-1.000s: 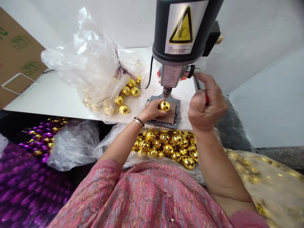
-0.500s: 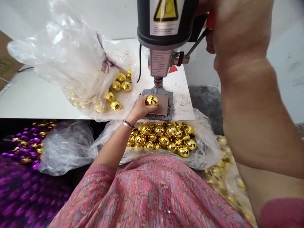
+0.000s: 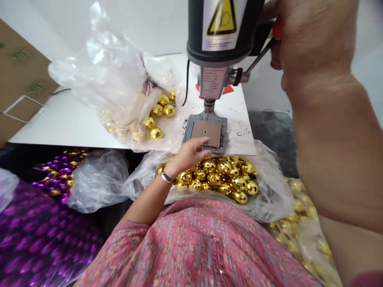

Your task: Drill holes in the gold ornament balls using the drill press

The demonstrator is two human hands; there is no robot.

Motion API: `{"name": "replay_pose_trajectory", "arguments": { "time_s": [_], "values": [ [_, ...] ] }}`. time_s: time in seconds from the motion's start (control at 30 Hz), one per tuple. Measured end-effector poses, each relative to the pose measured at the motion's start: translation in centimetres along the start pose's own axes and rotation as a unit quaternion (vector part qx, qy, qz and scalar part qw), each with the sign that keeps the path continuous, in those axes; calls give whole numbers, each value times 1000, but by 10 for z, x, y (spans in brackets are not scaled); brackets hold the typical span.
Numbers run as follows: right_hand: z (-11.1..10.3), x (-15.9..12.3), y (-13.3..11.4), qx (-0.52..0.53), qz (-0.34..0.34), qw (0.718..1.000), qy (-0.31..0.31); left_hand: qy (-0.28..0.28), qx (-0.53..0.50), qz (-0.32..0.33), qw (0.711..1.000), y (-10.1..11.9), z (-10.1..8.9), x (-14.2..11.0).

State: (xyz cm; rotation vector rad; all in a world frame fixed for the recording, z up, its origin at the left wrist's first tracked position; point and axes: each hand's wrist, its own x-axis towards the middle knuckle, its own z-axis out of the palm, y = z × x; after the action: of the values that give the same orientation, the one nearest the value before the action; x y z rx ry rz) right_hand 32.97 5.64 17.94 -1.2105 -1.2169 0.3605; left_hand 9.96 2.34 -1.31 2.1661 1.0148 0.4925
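My left hand (image 3: pixel 191 153) hovers with fingers loosely spread over a pile of gold faceted balls (image 3: pixel 227 177) in a clear bag on my lap, just in front of the drill press's base plate (image 3: pixel 206 133). A brown pad with a small hole covers the plate and nothing lies on it. The chuck (image 3: pixel 208 105) hangs raised above it. My right hand (image 3: pixel 305 36) is high up at the right, closed round the red-tipped lever (image 3: pixel 263 52) of the drill press (image 3: pixel 223 32).
A crumpled clear bag (image 3: pixel 119 83) with several gold balls (image 3: pixel 157 119) lies on the white table (image 3: pixel 60 123) left of the press. Purple balls (image 3: pixel 56 175) fill bags at the lower left. A cardboard box (image 3: pixel 18 79) stands at far left.
My left hand took the gold ball off the plate and came back over the lap pile; no ball shows in it now. My right hand stays raised on the lever.
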Motion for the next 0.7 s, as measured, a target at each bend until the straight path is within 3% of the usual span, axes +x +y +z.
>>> {"name": "replay_pose_trajectory", "arguments": {
  "time_s": [0.03,0.1,0.17,0.27,0.4,0.47,0.53,0.6,0.7],
  "values": [
    [2,-1,-1,-27,9,999,19,77,38,-41,995,-9,-15,1],
    [5,-3,-3,-72,35,996,50,230,117,-130,957,-31,-47,1],
    [7,-5,-5,-74,45,994,59,301,163,-207,916,-53,-72,0],
    [9,-6,-5,-58,32,996,66,265,195,-288,899,-78,-90,-4],
    [9,-5,1,-59,24,995,74,182,165,-304,921,-88,-85,-8],
    [9,-4,3,-47,12,996,76,198,112,-283,932,-84,-79,-8],
    [9,-3,4,-37,4,996,76,243,-5,-261,934,-77,-73,-7],
    [8,-4,1,-43,13,996,73,262,-206,-248,909,-66,-69,-3],
    [8,-5,-4,-54,32,995,71,193,-502,-248,806,-48,-63,6]
  ]
}}
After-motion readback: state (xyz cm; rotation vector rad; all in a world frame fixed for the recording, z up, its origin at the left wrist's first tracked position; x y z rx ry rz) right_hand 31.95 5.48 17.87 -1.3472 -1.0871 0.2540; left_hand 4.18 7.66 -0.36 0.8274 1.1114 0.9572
